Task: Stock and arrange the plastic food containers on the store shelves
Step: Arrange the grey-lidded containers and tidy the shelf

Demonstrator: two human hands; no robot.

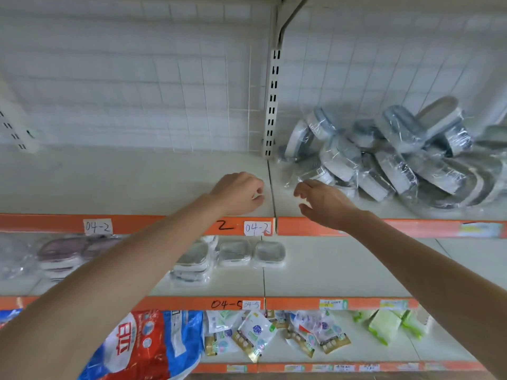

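Observation:
A loose heap of plastic-wrapped grey and white food containers (384, 157) lies on the right half of the upper shelf (109, 185). My right hand (323, 204) reaches toward the heap's near left edge, fingers relaxed and spread, its fingertips close to a wrapped container (315, 174). My left hand (238, 194) rests on the shelf just left of the shelf seam, fingers curled under with nothing visible in them. On the shelf below, several wrapped containers (241, 252) stand in a row and in small stacks.
A slotted white upright (271, 105) divides the back grid panel. Orange price rails (384, 227) with handwritten labels edge each shelf. The lowest shelf holds a red and blue bag (145, 344), small sachets (258, 333) and green-lidded boxes (384, 326).

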